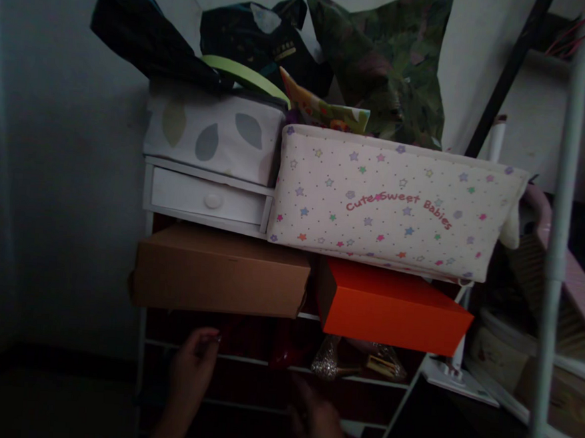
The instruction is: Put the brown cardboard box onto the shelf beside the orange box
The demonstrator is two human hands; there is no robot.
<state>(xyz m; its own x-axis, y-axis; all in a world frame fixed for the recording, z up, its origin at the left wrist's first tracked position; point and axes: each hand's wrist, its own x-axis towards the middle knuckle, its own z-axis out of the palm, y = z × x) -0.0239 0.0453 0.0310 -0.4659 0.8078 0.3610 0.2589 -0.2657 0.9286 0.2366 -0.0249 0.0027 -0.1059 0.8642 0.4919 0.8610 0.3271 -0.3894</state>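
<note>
In the dim lower part of the head view, my left hand (193, 365) is raised before the shoe rack, fingers loosely curved and nothing visible in them. It is nearest to dark red shoes (280, 355) on the shelf beneath the boxes. My right hand (317, 417) is lower and to the right, blurred and dark, its fingers reaching forward and apart, with no thing seen in it. Above that hand stand glittery high-heeled shoes (326, 361). A brown cardboard box (221, 277) and an orange shoebox (396, 310) jut out from the shelf above both hands.
On top are a white drawer unit (206, 196), a leaf-patterned bin (213, 130), a star-patterned fabric bin (394, 203), black bags (265, 43) and a camouflage bag (397, 73). A pale upright pole (554, 264) and a pink-backed brush (570, 265) stand at the right.
</note>
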